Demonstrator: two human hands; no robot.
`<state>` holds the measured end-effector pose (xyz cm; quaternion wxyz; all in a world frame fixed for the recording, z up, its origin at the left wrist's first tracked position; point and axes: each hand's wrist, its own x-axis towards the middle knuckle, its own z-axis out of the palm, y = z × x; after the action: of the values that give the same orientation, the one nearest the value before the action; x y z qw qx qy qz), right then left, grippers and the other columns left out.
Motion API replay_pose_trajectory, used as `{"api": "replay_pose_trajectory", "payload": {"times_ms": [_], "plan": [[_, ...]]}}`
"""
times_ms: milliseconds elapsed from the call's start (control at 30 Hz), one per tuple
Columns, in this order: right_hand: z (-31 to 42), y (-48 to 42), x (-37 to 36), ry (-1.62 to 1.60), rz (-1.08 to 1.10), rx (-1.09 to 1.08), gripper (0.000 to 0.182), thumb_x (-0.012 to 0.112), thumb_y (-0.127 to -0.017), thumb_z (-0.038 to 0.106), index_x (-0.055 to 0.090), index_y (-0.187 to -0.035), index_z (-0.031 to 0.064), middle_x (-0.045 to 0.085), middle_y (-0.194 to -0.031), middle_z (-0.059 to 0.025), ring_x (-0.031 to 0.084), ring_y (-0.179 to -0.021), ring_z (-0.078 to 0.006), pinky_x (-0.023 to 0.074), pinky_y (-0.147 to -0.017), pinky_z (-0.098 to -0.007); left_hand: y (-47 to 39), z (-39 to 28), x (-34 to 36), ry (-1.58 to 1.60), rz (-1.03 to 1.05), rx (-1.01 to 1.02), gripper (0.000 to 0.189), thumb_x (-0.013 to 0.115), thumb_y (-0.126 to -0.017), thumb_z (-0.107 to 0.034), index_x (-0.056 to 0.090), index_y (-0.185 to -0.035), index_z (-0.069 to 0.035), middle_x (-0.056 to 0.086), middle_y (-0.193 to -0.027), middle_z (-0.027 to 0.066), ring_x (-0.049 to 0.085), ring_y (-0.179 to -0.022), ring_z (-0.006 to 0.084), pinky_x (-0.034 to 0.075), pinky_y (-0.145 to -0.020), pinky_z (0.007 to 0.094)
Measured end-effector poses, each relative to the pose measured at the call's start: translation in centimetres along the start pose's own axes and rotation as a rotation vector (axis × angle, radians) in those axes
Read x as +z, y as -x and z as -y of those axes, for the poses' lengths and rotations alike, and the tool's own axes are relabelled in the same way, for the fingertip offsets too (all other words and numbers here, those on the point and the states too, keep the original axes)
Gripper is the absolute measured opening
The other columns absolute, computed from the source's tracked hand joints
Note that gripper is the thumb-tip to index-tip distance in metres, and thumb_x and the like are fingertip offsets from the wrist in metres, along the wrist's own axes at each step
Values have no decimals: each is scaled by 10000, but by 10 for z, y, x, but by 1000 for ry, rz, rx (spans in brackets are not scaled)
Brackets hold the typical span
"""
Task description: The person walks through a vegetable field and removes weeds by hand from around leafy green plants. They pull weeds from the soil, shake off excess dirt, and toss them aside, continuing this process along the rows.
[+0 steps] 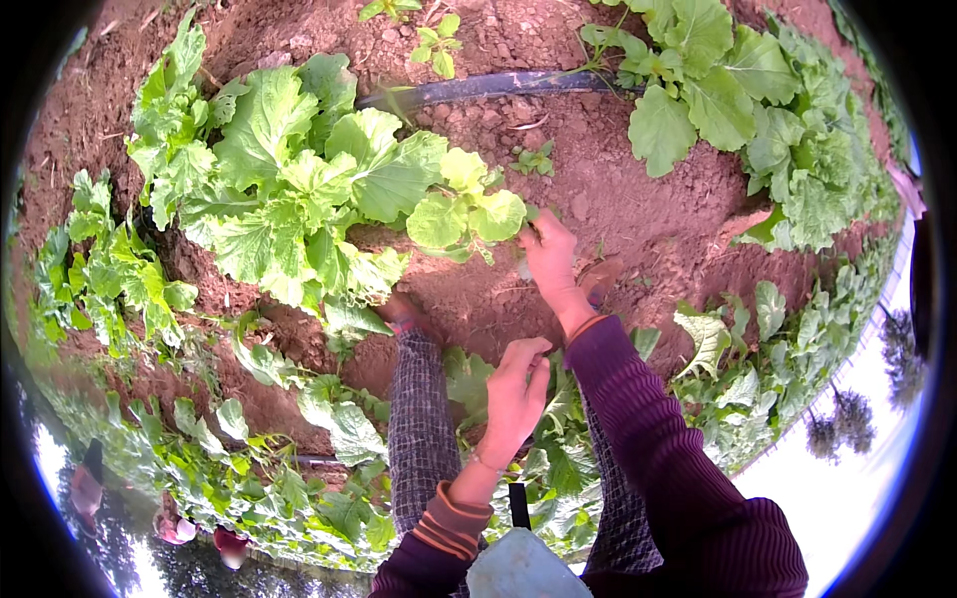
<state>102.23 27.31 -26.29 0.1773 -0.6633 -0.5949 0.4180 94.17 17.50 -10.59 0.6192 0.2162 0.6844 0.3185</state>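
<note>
My right hand reaches low over the reddish soil. Its bent fingertips are at the right edge of a leafy green plant, and a bit of green shows beside them. Whether they pinch it cannot be made out. Closer to my body, my left hand hangs between my legs with loosely curled fingers. Nothing sticks out of it, but its palm side is partly hidden. Left of my right hand spreads a large clump of broad, light green leaves, some with small holes.
A black irrigation pipe crosses the soil beyond my hands. More leafy plants grow at the upper right and at the left. My bare feet stand on the soil, the left foot close to the large clump. Small seedlings dot the ground.
</note>
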Motion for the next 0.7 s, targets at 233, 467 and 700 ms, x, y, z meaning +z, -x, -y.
{"api": "replay_pose_trajectory", "payload": {"times_ms": [233, 467, 700], "plan": [[11, -18, -49, -660, -292, 334, 154, 626, -779, 37, 585, -924, 7, 599, -795, -16, 524, -621, -86, 432, -556, -234, -2, 3, 0, -26, -2, 29, 180, 508, -808, 29, 544, -982, 0, 574, -901, 86, 594, -776, 157, 469, -704, 256], [30, -64, -26, 259, -163, 59, 285, 694, -715, 196, 583, -900, 10, 615, -836, -131, 593, -675, -261, 474, -615, -361, -1, 0, 0, 8, -7, 23, 193, 514, -797, 25, 536, -981, -27, 556, -893, 116, 584, -737, 205, 463, -679, 273], [27, -87, -1, 502, -134, 145, 218, 678, -693, 197, 584, -798, 31, 610, -731, -144, 601, -724, -321, 467, -650, -415, -3, -5, -4, 16, -11, 49, 193, 517, -798, 20, 533, -982, -33, 559, -897, 119, 587, -739, 207, 463, -676, 273]]}}
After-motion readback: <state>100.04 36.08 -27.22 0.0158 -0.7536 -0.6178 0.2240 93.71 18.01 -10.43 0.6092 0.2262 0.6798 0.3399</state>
